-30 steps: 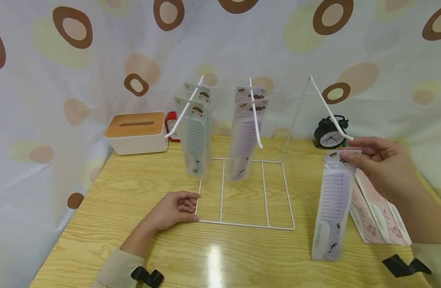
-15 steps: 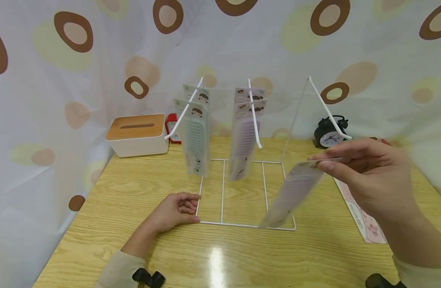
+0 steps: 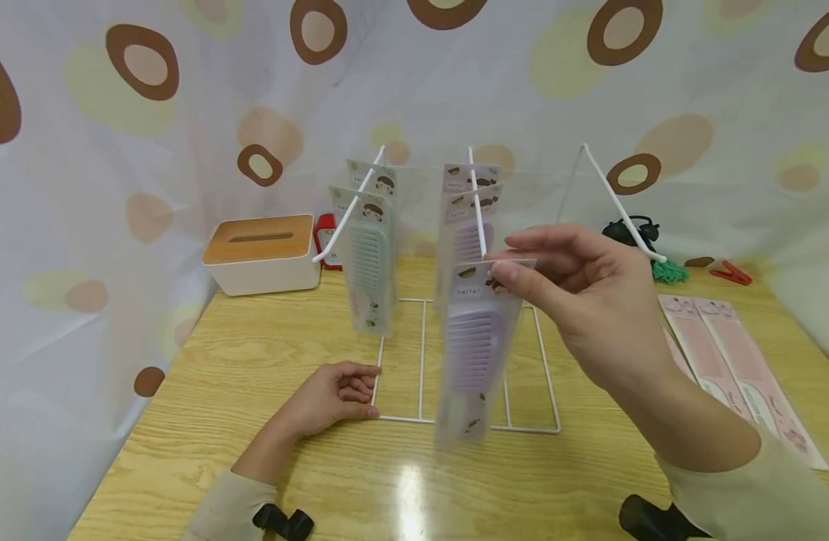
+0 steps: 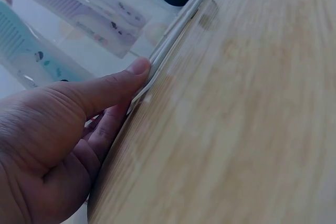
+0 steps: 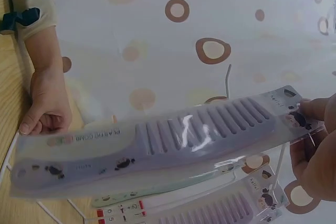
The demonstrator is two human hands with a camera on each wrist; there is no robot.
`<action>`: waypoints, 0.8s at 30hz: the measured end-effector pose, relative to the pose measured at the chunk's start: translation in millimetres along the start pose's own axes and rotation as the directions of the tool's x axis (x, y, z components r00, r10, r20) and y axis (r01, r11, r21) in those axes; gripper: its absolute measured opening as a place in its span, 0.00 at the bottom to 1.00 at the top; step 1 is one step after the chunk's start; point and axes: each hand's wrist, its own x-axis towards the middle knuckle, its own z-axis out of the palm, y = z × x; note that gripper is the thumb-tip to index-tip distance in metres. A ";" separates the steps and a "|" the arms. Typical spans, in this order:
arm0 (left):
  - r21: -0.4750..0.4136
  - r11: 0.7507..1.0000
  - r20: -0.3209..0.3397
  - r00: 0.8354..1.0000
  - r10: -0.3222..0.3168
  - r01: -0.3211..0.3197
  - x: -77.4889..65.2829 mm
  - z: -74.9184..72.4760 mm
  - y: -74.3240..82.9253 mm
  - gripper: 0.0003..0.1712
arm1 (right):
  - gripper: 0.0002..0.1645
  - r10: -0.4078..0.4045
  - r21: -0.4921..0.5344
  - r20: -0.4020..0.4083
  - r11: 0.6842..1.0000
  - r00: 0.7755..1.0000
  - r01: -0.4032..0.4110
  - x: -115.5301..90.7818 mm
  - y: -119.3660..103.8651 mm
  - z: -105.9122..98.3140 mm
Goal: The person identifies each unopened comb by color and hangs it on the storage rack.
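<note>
My right hand (image 3: 583, 293) pinches the top card of a packaged purple comb (image 3: 478, 361) between thumb and fingers. The pack hangs from it just in front of the middle hook's tip, and its purple comb shows broadside in the right wrist view (image 5: 205, 132). A white wire display rack (image 3: 536, 430) stands on the table; my left hand (image 3: 333, 398) grips the front left corner of its base, thumb on the wire. Two purple comb packs (image 3: 471, 203) hang on the middle hook (image 3: 479, 222), partly hidden. Green comb packs (image 3: 367, 259) hang on the left hook. The right hook (image 3: 620, 195) is bare.
Pink comb packs (image 3: 752, 353) lie at the right of the table. Behind them are a red clip (image 3: 730, 273), a green string bundle (image 3: 671, 272) and a black alarm clock (image 3: 640, 229). A tissue box (image 3: 265, 274) and red calendar block (image 3: 329, 252) stand back left.
My right hand has carried the purple comb pack leftward from beside the right hook to the middle hook's tip; the pack swung and now hangs facing me. My left hand stays on the rack's corner.
</note>
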 end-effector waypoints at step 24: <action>-0.005 1.000 0.010 1.000 0.006 -0.006 -0.2 -0.8 -1.7 0.37 | 0.17 0.014 0.044 -0.070 0.999 0.997 -0.011 36.3 45.0 -11.3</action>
